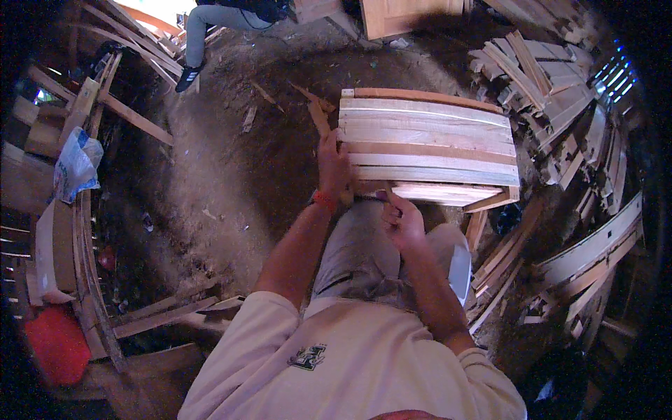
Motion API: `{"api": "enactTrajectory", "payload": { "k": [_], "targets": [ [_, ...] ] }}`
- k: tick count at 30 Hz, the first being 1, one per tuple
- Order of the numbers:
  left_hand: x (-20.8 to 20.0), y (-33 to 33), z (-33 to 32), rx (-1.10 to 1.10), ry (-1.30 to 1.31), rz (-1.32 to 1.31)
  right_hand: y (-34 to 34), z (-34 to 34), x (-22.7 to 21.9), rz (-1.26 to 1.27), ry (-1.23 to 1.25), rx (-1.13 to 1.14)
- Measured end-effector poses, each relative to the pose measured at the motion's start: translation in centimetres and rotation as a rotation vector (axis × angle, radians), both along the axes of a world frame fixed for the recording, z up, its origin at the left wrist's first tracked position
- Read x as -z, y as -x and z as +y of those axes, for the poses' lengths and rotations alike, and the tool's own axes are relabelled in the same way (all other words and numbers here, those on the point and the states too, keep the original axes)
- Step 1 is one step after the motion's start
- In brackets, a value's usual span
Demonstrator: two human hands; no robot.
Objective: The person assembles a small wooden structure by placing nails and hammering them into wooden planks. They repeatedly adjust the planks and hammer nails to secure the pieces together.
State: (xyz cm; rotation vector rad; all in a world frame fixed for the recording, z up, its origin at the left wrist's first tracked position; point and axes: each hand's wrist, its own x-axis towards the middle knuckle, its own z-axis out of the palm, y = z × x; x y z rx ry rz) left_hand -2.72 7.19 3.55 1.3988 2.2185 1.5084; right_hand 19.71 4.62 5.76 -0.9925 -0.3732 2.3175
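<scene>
In front of my knees stands a slatted wooden crate (427,133), made of pale planks with a few redder ones. Its near side shows a recessed lower board between corner pieces. My left hand (336,168) is closed around the crate's left edge near the front corner, with a red band at the wrist. Close to the crate's near edge, my right hand (404,222) has its fingers curled together. A small dark thing shows at its fingertips, too small to name. My thighs hide what lies under the front of the crate.
Stacked offcuts and boards (521,77) fill the right side. A long plank rail (87,238) runs along the left, near a plastic bag (78,164) and a red container (57,344). Another person's leg (199,45) is at the top left. Wood scraps (318,115) lie beside the crate.
</scene>
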Motion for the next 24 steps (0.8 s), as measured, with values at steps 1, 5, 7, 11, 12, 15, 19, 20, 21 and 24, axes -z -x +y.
{"api": "enactTrajectory", "payload": {
  "k": [1, 5, 7, 11, 12, 15, 19, 20, 21, 24],
  "targets": [
    [0.4, 0.4, 0.1, 0.001, -0.029, 0.065, 0.0, -0.2, 0.4, -0.006, -0.013, -0.010],
    [-0.3, -0.3, 0.1, 0.000, -0.050, 0.055, 0.0, 0.0, -0.2, -0.127, -0.127, -0.030],
    [-0.5, -0.3, -0.2, -0.009, -0.028, 0.004, 0.0, -0.2, -0.7, -0.198, -0.164, -0.072],
    [-0.3, 0.5, -0.2, 0.169, -0.134, -0.308, -0.1, 0.1, 1.1, 0.071, -0.005, -0.067],
    [-1.2, 0.4, 0.6, 0.271, -0.204, -0.481, -0.5, -0.2, 3.4, 0.155, 0.018, -0.058],
    [-1.1, -0.9, -0.3, 0.110, -0.033, -0.158, -0.8, -0.7, 3.6, 0.106, 0.008, -0.027],
    [0.9, 0.3, 0.4, -0.019, 0.008, -0.120, 0.1, -0.2, 1.7, 0.036, -0.047, -0.062],
    [1.7, 1.0, 0.6, 0.008, -0.042, -0.193, 0.1, -0.1, 1.8, 0.033, -0.051, -0.070],
    [1.8, 1.0, 0.6, 0.040, -0.088, -0.271, -0.1, -0.2, 1.4, 0.009, -0.055, -0.068],
    [2.0, 0.5, 0.9, 0.052, -0.094, -0.372, -0.2, -0.4, 0.1, -0.060, -0.086, -0.085]
  ]
}}
